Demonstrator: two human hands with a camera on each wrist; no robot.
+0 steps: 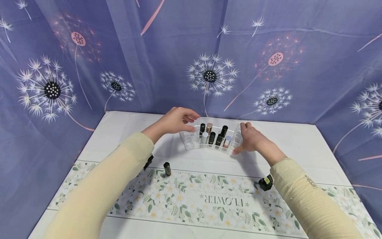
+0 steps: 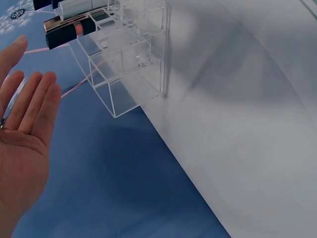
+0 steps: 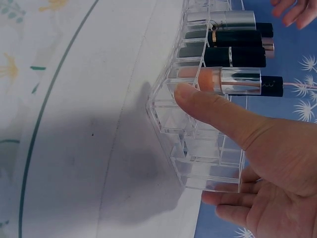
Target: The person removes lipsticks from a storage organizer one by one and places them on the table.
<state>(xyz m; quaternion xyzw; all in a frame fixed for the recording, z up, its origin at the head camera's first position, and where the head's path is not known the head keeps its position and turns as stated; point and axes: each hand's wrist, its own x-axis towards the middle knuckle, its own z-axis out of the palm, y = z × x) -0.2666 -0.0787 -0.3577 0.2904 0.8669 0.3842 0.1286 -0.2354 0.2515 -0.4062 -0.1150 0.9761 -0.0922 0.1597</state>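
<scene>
A clear stepped lipstick organizer (image 1: 191, 143) stands at the back of the table, several lipsticks in its middle compartments. Most have black caps, such as one tube (image 1: 211, 137); another has a white cap (image 1: 204, 136), and a peach tube with a silver collar (image 3: 240, 81) sits nearest my right hand. That right hand (image 1: 253, 137) grips the organizer's right end, thumb on the front, fingers behind. Beside the left end is my left hand (image 1: 176, 120), its fingers extended and apart from the organizer in the left wrist view, where bare compartments (image 2: 124, 94) show.
One dark lipstick (image 1: 167, 169) stands alone on the floral band (image 1: 191, 192) of the tablecloth, nearer me. Small black devices (image 1: 265, 182) show beside both sleeves. A purple dandelion-print curtain (image 1: 167, 66) hangs behind the table and along its sides.
</scene>
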